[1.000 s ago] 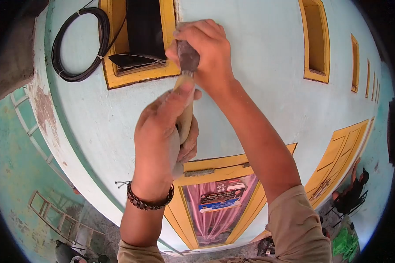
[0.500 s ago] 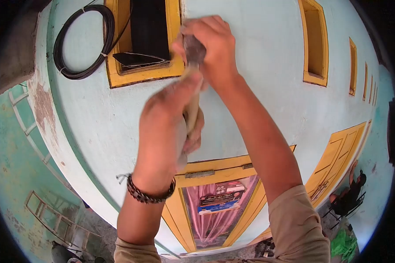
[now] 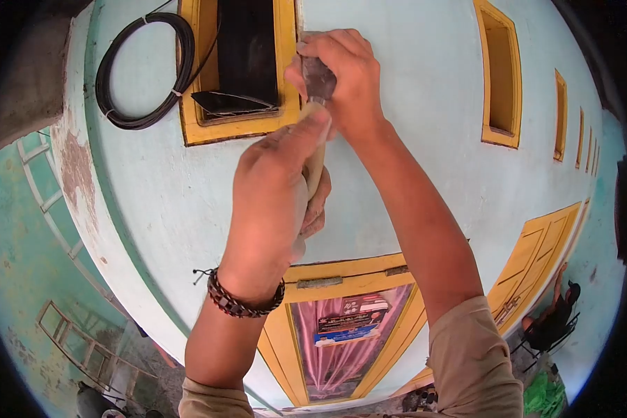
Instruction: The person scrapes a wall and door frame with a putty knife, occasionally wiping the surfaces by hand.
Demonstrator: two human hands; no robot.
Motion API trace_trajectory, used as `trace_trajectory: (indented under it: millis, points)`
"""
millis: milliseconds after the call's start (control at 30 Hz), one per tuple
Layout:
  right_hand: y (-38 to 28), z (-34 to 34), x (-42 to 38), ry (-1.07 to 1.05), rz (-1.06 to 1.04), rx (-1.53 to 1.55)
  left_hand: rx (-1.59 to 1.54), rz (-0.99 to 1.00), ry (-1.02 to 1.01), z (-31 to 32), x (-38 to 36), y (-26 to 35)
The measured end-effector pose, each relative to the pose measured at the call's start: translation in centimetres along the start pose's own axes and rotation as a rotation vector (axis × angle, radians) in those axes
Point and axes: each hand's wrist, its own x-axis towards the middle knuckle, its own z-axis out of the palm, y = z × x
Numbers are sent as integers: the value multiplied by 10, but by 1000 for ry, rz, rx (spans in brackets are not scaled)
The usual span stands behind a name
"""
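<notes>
My left hand (image 3: 275,184) is wrapped round the cream handle of a hand tool (image 3: 318,78), its thumb lying along the handle. The tool points upward, its dark grey metal head close to the wall beside the window's right frame. My right hand (image 3: 348,80) is closed at the tool's head, fingers bent and thumb near its upper end. I cannot tell what is between the right fingers, as the tool's head covers them. The yellow window frame (image 3: 238,132) is just left of both hands.
A coil of black cable (image 3: 104,83) hangs by the window. Inside the opening a dark sheet (image 3: 233,103) tilts forward. Below stands a yellow door frame (image 3: 275,348) with a pink curtain (image 3: 313,376). A ladder (image 3: 52,198) leans at left; a person (image 3: 554,317) sits at far right.
The view has shifted slightly, so window and coil appear further right. Both hands stay on the tool; the left hand, blurred before, is sharper now.
</notes>
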Motion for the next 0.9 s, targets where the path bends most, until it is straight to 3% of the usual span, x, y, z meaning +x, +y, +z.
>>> trace_trajectory:
  millis: [400, 500, 600, 700, 900]
  points:
    - [14, 3, 16, -5, -48, -29, 5, 45, -9, 8, 14, 17]
    - [16, 7, 29, -62, 53, -25, 2, 95, -23, 8, 19, 27]
    - [17, 6, 22, 28, -92, -11, 5, 68, -9, 10, 10, 21]
    - [18, 1, 24, -52, -59, -66, 13, 95, -29, 11, 16, 23]
    - [26, 8, 47, -13, -18, 26, 31, 124, 4, 15, 29, 40]
